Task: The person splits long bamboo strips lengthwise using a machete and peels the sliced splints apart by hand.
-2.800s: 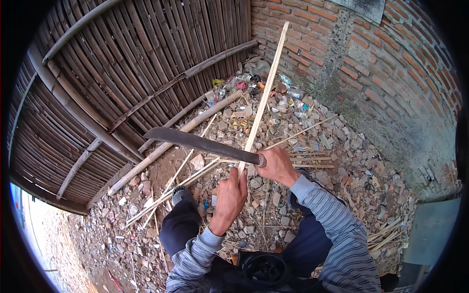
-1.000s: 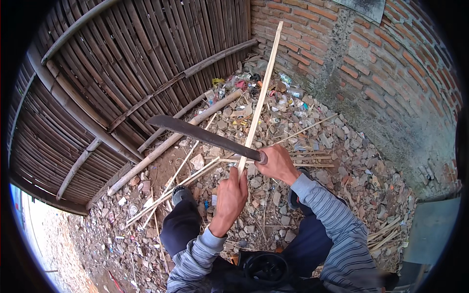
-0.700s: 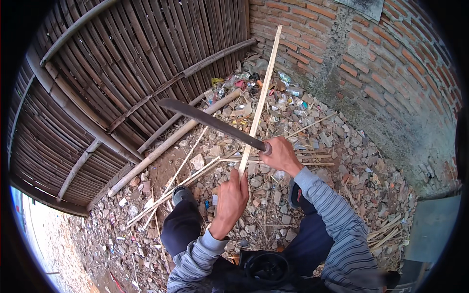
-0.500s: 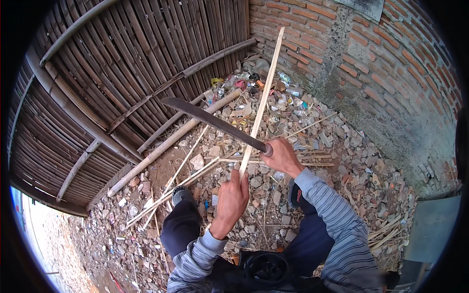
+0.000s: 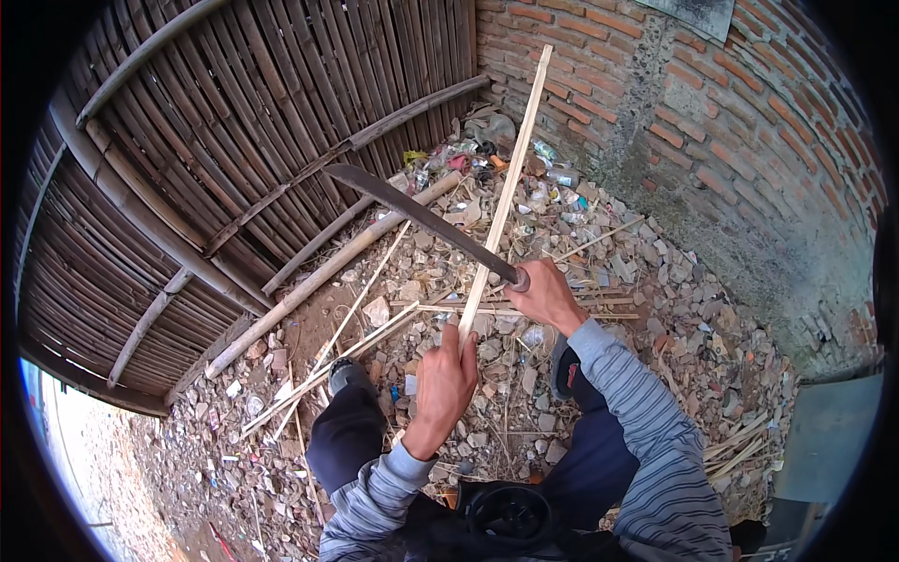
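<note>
The left hand [image 5: 443, 382] was wrapped around the lower end of a bamboo strip [image 5: 501, 199] that stood upright over the rubble. The right hand [image 5: 543, 295] gripped a machete [image 5: 412, 214], blade raised against the strip. A glancing blow could send it sliding down toward the left fingers.

The slat's [image 5: 501, 201] lower end is hidden inside the left hand [image 5: 444, 382]. The knife's [image 5: 421, 220] handle is covered by the right hand [image 5: 546, 296]. Where blade meets slat cannot be told: touching or apart. Litter [image 5: 468, 159] at the wall's [image 5: 712, 140] foot is too small to identify. Fence [image 5: 187, 140] edges vanish into the dark rim.
</note>
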The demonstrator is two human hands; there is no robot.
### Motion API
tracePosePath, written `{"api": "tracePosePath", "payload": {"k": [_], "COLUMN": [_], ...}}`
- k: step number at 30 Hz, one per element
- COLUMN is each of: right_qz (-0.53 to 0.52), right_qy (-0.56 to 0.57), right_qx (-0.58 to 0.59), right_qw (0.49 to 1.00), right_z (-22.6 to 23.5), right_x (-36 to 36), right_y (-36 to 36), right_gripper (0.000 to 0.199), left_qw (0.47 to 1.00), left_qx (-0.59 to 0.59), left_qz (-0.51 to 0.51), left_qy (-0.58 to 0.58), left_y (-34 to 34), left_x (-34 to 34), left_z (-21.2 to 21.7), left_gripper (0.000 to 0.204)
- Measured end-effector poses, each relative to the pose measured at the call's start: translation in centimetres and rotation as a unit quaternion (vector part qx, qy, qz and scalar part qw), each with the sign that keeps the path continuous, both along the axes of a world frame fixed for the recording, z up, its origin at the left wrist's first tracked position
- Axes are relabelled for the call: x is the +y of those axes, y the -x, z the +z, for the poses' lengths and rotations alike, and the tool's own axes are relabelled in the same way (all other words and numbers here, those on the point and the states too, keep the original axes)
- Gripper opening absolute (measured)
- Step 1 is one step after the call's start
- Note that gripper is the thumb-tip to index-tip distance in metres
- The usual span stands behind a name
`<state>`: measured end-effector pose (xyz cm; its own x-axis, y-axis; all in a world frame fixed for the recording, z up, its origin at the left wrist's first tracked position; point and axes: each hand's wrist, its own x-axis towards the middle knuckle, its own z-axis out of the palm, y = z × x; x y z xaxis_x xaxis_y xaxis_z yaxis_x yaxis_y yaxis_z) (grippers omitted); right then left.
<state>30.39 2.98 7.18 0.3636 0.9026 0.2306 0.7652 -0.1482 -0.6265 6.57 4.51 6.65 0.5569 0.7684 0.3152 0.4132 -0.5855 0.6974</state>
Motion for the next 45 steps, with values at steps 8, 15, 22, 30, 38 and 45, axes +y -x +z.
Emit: {"api": "tracePosePath", "payload": {"k": [8,15,22,30,38,45], "right_qz": [0.043,0.042,0.089,0.069,0.067,0.033], "right_qy": [0.015,-0.003,0.008,-0.004,0.016,0.004], "right_qx": [-0.024,-0.044,-0.05,-0.054,-0.034,-0.035], "right_qw": [0.999,0.998,0.995,0.996,0.997,0.999], "right_z": [0.8,1.2,0.4,0.7,0.5,1.2], "right_x": [-1.2,-0.2,-1.0,0.0,-0.8,0.1], "right_y": [1.8,1.4,3.0,1.6,3.0,0.7], "right_gripper": [0.015,0.014,0.012,0.011,0.011,0.012], "left_qw": [0.999,0.999,0.999,0.999,0.999,0.998], "left_qx": [-0.036,-0.026,-0.033,-0.025,-0.027,-0.04], "left_qz": [-0.009,0.002,-0.003,0.001,-0.007,-0.01], "left_qy": [0.013,0.025,0.036,0.032,0.043,0.039], "left_y": [-0.2,-0.4,-0.1,-0.1,-0.1,0.0], "left_x": [0.1,0.1,0.2,0.0,0.4,0.0], "left_z": [0.4,0.9,1.0,1.0,0.7,0.7], "left_gripper": [0.021,0.021,0.021,0.021,0.02,0.019]}}
